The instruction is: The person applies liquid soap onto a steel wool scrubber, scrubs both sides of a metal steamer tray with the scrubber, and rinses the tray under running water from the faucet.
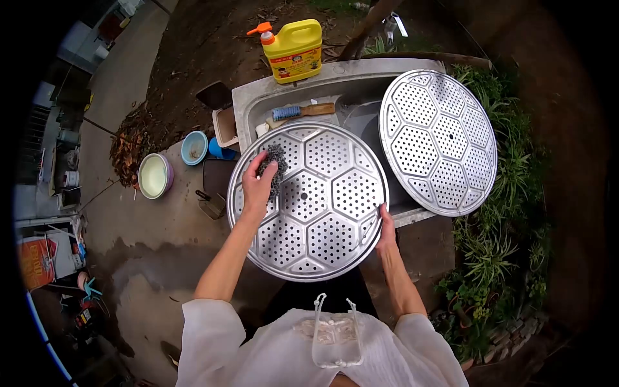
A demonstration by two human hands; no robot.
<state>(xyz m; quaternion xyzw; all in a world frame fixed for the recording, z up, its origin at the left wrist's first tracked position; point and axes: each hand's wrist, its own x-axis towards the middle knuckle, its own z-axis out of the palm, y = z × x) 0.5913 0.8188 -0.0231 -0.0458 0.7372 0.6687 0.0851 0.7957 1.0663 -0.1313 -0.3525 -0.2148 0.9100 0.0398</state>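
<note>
A round perforated metal steamer tray [331, 229] with a hexagon pattern is held in front of me, over the near edge of the sink. My left hand [258, 184] grips a grey wire scouring pad [276, 161] against the tray's upper left part. At the tray's right rim, my right hand [386, 231] has its fingers wrapped round the edge, partly hidden beneath it. A second steamer tray [422, 145] of the same pattern leans across the right end of the sink.
The stone sink [248, 100] holds a wooden-handled brush [303, 111]. A yellow detergent jug [296, 55] with an orange pump stands on its back rim. Left on the ground are a blue basin [194, 148] and a pale tub [155, 176]. Plants [483, 251] line the right side.
</note>
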